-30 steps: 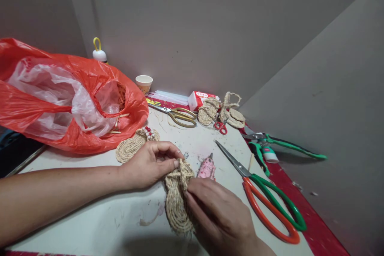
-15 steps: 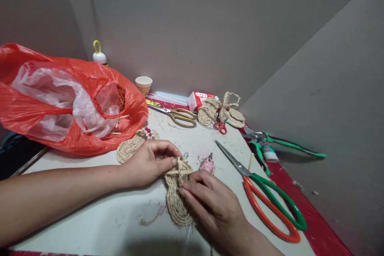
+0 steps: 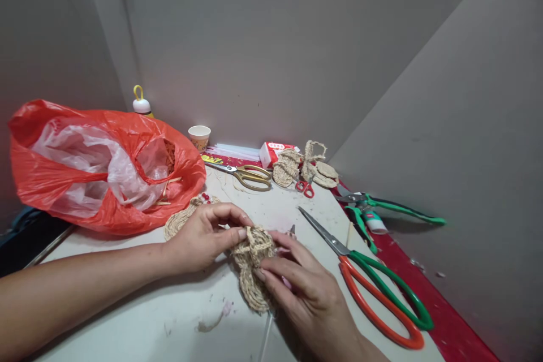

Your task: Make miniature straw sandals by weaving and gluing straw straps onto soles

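A small woven straw slipper, made of coiled braided cord with crossed straps at its upper end, is between my hands over the white board. My left hand pinches its upper left edge between thumb and fingers. From the right, my right hand grips the side of the slipper, fingers closed on its middle. Just behind my left hand lies a second straw slipper with red and white beads, partly covered. A glue gun with pink wrapping shows only its dark nozzle behind my right hand.
Large scissors with orange and green handles lie at right, near green-handled pruners. A red plastic bag fills the left. Gold-handled scissors, a paper cup, small red scissors and straw pieces stand along the back.
The view has tilted up a little, so the scene sits lower. My right hand's fingers have spread further around the slipper's right edge, and the slipper has turned slightly. Both hands keep hold.
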Demonstrator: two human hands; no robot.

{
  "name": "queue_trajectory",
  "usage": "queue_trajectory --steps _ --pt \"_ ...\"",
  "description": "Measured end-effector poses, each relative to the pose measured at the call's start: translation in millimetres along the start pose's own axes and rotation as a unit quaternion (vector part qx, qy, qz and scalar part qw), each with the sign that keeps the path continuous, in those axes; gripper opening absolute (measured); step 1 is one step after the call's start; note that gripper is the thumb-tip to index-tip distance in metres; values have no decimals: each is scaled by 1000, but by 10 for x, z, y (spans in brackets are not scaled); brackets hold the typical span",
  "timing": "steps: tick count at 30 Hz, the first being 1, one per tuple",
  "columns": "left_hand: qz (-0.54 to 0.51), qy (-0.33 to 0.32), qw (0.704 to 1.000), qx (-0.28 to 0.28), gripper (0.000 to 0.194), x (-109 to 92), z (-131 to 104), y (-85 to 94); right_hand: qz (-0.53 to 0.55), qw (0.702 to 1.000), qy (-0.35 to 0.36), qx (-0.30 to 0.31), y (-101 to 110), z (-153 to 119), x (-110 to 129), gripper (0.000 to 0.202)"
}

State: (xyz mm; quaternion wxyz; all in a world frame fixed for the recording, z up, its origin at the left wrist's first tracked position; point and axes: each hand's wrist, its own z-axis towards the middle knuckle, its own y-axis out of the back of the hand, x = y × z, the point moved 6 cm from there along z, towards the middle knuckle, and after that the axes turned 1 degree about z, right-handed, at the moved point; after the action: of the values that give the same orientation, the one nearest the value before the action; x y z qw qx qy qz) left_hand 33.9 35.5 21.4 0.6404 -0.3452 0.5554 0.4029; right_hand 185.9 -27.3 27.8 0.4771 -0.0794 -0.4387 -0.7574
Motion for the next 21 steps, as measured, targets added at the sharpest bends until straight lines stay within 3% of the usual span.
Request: queue_trajectory --steps 9,15,21 --pt "-12 21 1000 13 9 86 -12 -6 99 994 -28 23 -50 42 24 16" --pt "-54 28 998 8 21 -5 -1 -22 129 990 -50 -29 12 -10 -62 14" --pt "-83 30 996 -33 33 -49 -9 9 205 969 -117 -67 49 16 -136 13"
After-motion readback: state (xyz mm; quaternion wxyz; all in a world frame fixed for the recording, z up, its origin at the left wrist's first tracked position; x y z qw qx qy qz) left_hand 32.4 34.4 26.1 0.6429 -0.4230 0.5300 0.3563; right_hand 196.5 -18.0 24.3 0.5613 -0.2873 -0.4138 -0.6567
